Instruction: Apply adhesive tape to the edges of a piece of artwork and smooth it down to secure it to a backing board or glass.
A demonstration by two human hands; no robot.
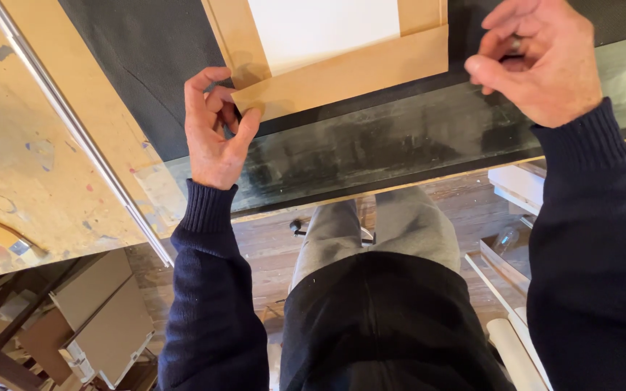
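The strip of brown paper [342, 72] pinched at its corner by the left hand [215, 134] looks matt and smooth, like kraft paper or tape, and it frames a sheet of plain white paper [320, 29]. Under it lies a black, matt, finely grained sheet [146, 65], perhaps cloth or coarse paper. The near edge of the worktop [400, 145] is dark, slightly glossy and scuffed with pale smears. To the left, a bare wooden board [30, 181] is speckled with paint, crossed by a shiny metal rail [81, 137]. The sleeves [211, 304] are dark ribbed knit, and the floor [269, 246] below is worn wooden planking.
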